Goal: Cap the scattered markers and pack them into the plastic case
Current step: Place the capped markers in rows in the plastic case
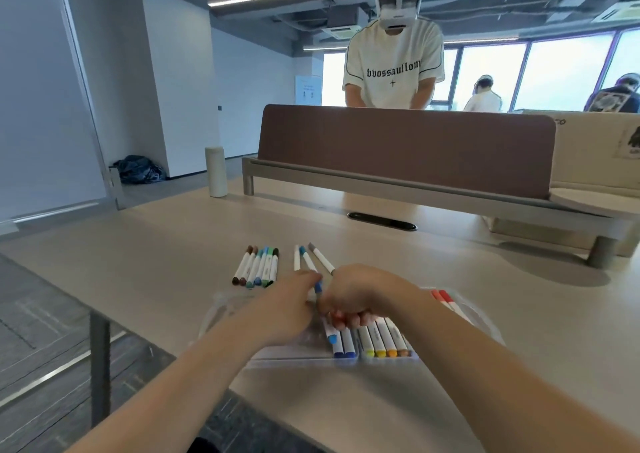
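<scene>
The plastic case point(304, 360) is lying by the tabletop's point(156, 279) near edge, holding packed markers point(381, 336) lengthwise, coloured ends nearest; the left hand point(291, 300) is pinching a blue marker point(308, 262) that is pointing toward the far edge; the right hand point(353, 293) is curling over the case, its grip impossible to tell.

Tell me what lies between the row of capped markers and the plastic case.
Only the person's own hands: the left hand and right hand are between the row of capped markers and the plastic case. Nothing else blocks that path.
</scene>
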Demonstrator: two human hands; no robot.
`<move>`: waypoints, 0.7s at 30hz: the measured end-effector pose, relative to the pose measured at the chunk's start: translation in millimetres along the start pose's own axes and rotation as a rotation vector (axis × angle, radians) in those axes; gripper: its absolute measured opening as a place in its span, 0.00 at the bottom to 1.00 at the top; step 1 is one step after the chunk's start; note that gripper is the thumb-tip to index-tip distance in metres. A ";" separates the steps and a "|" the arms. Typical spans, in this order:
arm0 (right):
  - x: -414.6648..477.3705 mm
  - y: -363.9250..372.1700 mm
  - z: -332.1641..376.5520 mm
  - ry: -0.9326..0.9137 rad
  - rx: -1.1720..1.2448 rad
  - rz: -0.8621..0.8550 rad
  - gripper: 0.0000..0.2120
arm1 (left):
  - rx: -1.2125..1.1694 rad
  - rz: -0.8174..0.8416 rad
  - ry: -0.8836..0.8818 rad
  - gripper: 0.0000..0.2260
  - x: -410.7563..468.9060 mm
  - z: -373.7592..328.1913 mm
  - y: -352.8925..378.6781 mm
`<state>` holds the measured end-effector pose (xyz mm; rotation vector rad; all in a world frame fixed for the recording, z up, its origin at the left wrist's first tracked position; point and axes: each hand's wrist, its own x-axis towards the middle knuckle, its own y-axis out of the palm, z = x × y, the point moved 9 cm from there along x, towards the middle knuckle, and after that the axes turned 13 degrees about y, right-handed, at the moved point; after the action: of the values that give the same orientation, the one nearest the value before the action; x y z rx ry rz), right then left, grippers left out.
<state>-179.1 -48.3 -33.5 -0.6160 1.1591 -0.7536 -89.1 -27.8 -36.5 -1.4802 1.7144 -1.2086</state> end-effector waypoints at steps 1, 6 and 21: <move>-1.9 3.7 -1.0 -0.013 -0.013 -0.006 0.15 | 0.011 0.027 0.012 0.20 -1.2 -2.4 3.2; -0.7 -3.1 -5.7 -0.064 -0.052 -0.165 0.20 | 0.104 0.172 0.085 0.17 -9.0 -9.2 13.8; 13.6 5.0 -2.8 -0.033 -0.135 -0.066 0.15 | 0.109 0.241 0.224 0.19 -5.3 -15.5 16.5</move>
<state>-177.9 -56.1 -45.9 -0.7796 1.1700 -0.7221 -108.7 -18.9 -45.3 -1.0719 1.8776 -1.3517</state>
